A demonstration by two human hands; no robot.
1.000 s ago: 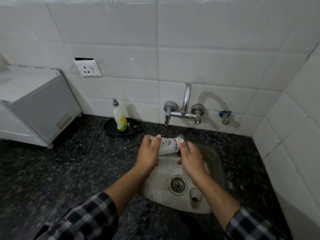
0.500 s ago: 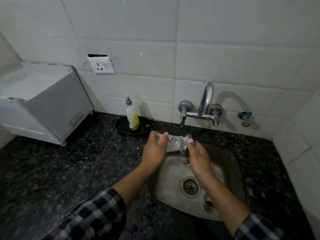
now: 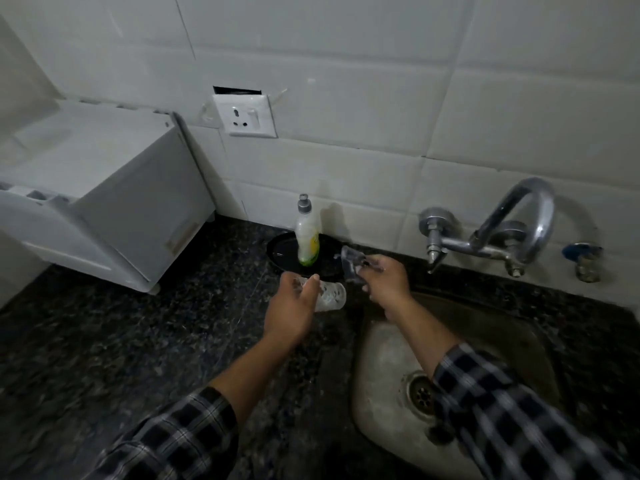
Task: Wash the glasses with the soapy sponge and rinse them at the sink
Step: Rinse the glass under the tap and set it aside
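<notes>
Left hand (image 3: pixel 289 315) fingers clamp the sideways glass (image 3: pixel 329 296); right hand (image 3: pixel 382 282) fingers pinch the sponge (image 3: pixel 350 263).

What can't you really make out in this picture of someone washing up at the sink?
- Head view: the item in the right hand is motion-blurred; sponge or something else, I cannot tell.
- The glass in the left hand is partly covered by fingers; suds or pattern is unclear.
- The right sleeve hides part of the sink near the drain; a small object there is unreadable.
- The soap bottle label is too small to read.
</notes>
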